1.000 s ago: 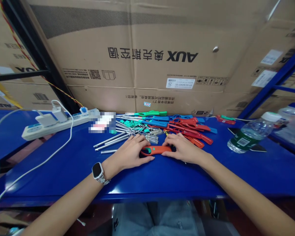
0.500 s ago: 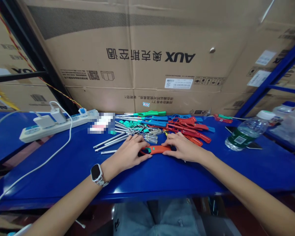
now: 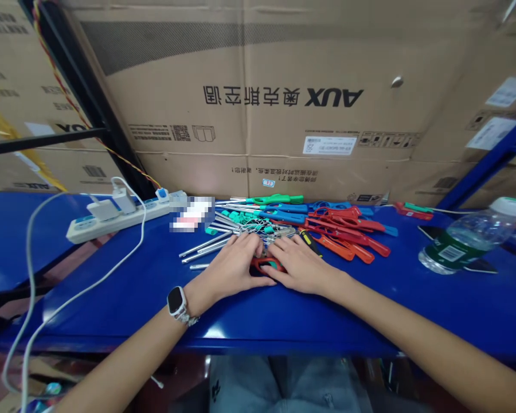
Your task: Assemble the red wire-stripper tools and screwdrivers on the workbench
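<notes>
An orange-red lighter handle with a teal trigger lies low over the table between my hands. My left hand has its fingers closed around the left end. My right hand grips the other end, covering most of it. Just beyond them are loose metal tubes, small teal parts and thin wires. A black-and-yellow screwdriver rests beside my right fingers. Farther back are a green stick lighter, blue stick lighters and a heap of red and orange handles.
At left, a white power strip holds plugs, with a white cable looping over the blue table. A water bottle stands at right by dark flat objects. Cardboard walls off the back.
My right hand has slid left along the lighter handle, toward my left hand, and now covers more of it. The screwdriver shows more plainly. The whole view has shifted slightly.
</notes>
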Demonstrator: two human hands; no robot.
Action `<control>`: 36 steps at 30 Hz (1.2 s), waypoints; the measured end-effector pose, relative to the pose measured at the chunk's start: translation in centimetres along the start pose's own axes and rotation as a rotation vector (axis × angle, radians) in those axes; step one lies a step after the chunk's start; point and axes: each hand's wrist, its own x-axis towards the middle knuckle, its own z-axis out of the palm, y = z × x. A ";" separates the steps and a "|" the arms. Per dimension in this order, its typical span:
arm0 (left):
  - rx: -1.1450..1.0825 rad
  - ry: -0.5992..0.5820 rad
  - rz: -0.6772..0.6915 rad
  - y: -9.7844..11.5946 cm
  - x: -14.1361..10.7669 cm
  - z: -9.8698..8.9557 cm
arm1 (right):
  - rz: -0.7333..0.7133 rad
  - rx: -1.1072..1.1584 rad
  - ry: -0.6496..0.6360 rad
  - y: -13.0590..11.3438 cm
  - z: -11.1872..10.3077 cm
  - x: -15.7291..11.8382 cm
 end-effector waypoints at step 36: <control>0.198 -0.091 0.200 -1.5 -1.0 -2.2 | -0.049 0.186 0.222 2.8 0.6 -3.5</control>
